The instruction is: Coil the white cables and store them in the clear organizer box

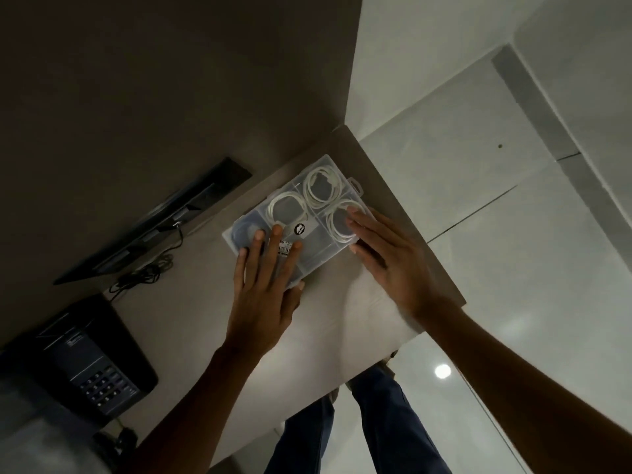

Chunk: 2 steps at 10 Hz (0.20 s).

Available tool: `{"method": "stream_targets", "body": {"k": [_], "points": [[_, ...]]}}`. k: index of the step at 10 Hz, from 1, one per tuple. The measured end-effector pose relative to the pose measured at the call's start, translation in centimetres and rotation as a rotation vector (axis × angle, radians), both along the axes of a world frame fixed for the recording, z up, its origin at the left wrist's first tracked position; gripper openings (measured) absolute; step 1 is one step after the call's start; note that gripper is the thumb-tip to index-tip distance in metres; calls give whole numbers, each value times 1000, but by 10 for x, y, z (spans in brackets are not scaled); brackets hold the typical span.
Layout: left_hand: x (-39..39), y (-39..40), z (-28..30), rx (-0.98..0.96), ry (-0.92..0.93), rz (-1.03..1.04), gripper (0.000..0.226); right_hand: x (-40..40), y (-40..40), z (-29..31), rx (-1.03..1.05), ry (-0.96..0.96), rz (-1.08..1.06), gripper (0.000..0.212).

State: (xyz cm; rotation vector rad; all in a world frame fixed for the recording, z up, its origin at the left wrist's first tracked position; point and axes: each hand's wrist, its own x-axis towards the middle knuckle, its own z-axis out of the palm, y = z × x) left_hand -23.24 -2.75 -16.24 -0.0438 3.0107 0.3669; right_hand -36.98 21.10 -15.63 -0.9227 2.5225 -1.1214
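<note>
Head view. Clear box [301, 213] lies flat on the worktop [342, 323], near its far corner, long axis running from near-left to far-right. Lid appears down over the compartments. Three white coils visible through it: one [321, 184] in the far compartment, one [285, 208] beside it toward the middle, one [340, 222] at the right side. Left-end compartment looks dark; contents not readable.

Left hand [263, 295]: open, fingers spread, palm down, fingertips resting on the lid's near-left half by the barcode label [284, 248]. Grip released, holding nothing. Right hand [393, 261]: open and flat, fingertips on the lid over the right coil, thumb at the box's near-right edge. Grip likewise released.

Judgement: coiling and stowing look finished; the hands appear to be pressing the lid shut. Both hands lie on the near side of the box, left over one end, right over the other, so the push goes downward and slightly away.

Room: worktop edge lies just beyond the box's right side, floor [513, 234] below. Phone [92, 360] and dark cord tangle [143, 275] sit well apart at left.
</note>
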Motion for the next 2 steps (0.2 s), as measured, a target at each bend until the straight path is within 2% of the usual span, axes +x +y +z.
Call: {"method": "stream_targets", "body": {"k": [1,2], "points": [[-7,-5,25,-44,-46,2,84,9,-11,29,115,-2,-34,55],[-3,-4,62,57,-62,5,92,16,-15,74,163,-13,-101,72]]}}
